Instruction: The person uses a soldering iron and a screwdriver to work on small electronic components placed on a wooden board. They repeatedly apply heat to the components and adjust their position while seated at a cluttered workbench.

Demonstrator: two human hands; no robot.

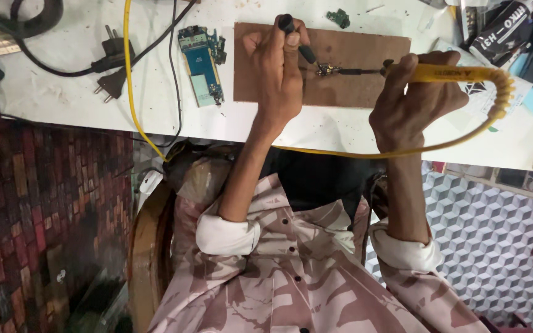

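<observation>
Head view looks down on my two hands over a white desk [340, 126]. My left hand [276, 68] has its fingers [291, 38] closed around a thin black tool [297, 40], its tip resting on a small circuit part [328, 69] lying on a brown board [353, 68]. My right hand [411, 108] has its fingers wrapped tight on a yellow-handled soldering iron [458, 74], the dark tip touching that same part. A blue phone circuit board [202, 65] lies just left of the brown board. At the desk's far right corner I see a black cylindrical package [501, 31] with white lettering, lying tilted. I cannot make out any container's contents.
</observation>
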